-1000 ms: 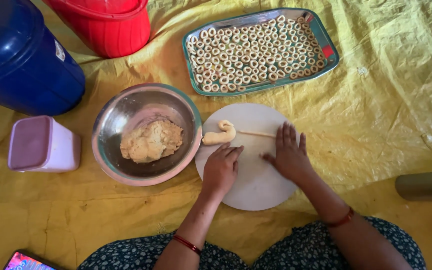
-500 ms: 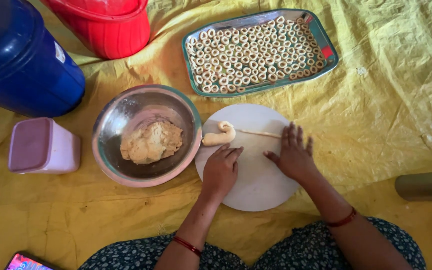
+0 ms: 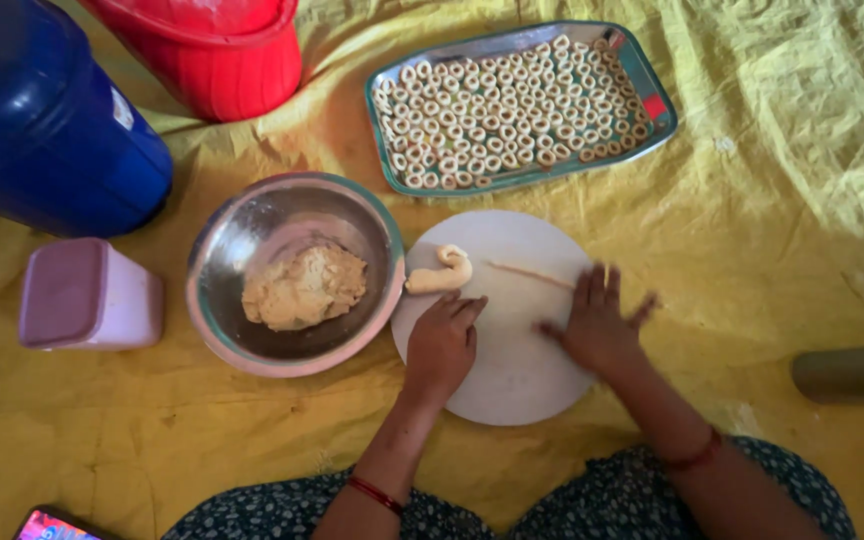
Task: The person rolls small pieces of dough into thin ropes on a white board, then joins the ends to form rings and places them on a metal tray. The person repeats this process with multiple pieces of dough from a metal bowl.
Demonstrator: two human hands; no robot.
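Yellow cloth point(image 3: 752, 250) floor; tray point(image 3: 652, 90) nearly full of rings, dough point(image 3: 304, 287) remained in bowl point(image 3: 214, 245). Right hand point(image 3: 597, 325) flat, fingers spread, rolled strand point(image 3: 530, 273) on board point(image 3: 512, 380); left hand point(image 3: 442, 345) loosely curled beside lump point(image 3: 440, 275).

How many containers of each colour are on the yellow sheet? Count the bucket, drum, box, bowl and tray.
Red: 1, the bucket
Blue: 1, the drum
Pink: 1, the lidded box
Metal: 2, the bowl and the tray
Total: 5
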